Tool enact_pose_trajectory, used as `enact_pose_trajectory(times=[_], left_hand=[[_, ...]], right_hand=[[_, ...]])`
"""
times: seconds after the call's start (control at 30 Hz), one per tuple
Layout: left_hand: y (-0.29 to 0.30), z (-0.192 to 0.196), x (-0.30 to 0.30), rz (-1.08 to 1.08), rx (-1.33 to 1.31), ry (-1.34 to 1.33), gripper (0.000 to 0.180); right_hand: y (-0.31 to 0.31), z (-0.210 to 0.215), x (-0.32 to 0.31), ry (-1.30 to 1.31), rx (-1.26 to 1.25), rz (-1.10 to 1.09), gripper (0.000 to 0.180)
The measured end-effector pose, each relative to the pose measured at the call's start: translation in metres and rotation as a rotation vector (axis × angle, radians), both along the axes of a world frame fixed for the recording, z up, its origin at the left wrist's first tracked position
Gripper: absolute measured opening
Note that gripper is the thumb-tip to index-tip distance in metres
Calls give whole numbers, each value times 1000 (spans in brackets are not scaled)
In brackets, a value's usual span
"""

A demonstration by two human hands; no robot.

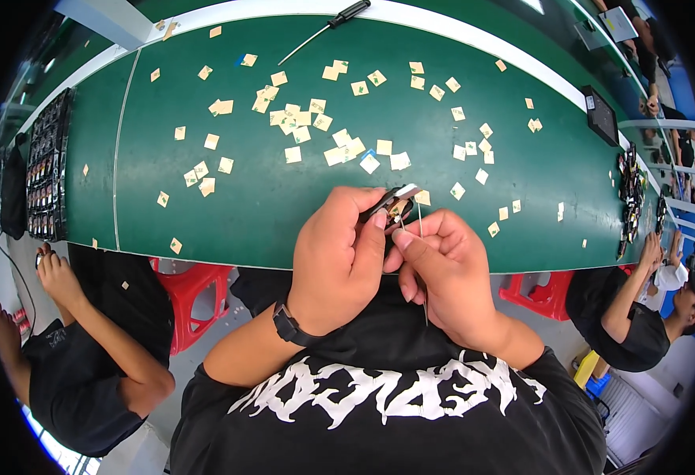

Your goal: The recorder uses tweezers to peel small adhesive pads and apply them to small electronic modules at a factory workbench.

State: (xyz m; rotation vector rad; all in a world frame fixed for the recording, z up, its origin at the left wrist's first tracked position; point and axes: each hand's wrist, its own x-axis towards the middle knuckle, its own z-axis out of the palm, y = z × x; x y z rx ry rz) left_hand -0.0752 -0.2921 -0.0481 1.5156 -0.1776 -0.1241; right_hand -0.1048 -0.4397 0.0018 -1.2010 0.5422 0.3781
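Observation:
Near the front edge of the table, my left hand [338, 249] is closed around a small black device [369, 212]. An inner part with gold and white spots shows on it, and a whitish strip sticks out at its top. Thin metal tweezers [420, 222] are pinched in my right hand [446, 257], with their two slim prongs at the device's right side. Whether the tips touch the inner part I cannot tell. A small cream paper square [423, 197] lies just beyond the prongs. My fingers hide much of the device.
Many cream paper squares [292, 155] are scattered over the green table [244, 214]. A black screwdriver [327, 30] lies at the far edge. Black trays [48, 166] stand at left, a black box [600, 117] and dark parts [630, 194] at right. People sit on both sides.

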Motion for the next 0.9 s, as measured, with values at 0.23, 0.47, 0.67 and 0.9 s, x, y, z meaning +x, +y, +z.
enact_pose_trajectory(times=[0.23, 0.47, 0.67, 0.9], left_hand=[[0, 2, 1, -8, 170, -196, 17], [6, 17, 8, -112, -92, 287, 18], [4, 25, 12, -50, -354, 405, 15], [7, 25, 12, -156, -296, 384, 17]], right_hand=[[-3, 0, 2, 40, 55, -34, 10], [9, -4, -4, -99, -156, -53, 7], [3, -15, -10, -292, -251, -21, 11], [-20, -7, 10, -397, -400, -78, 25]])
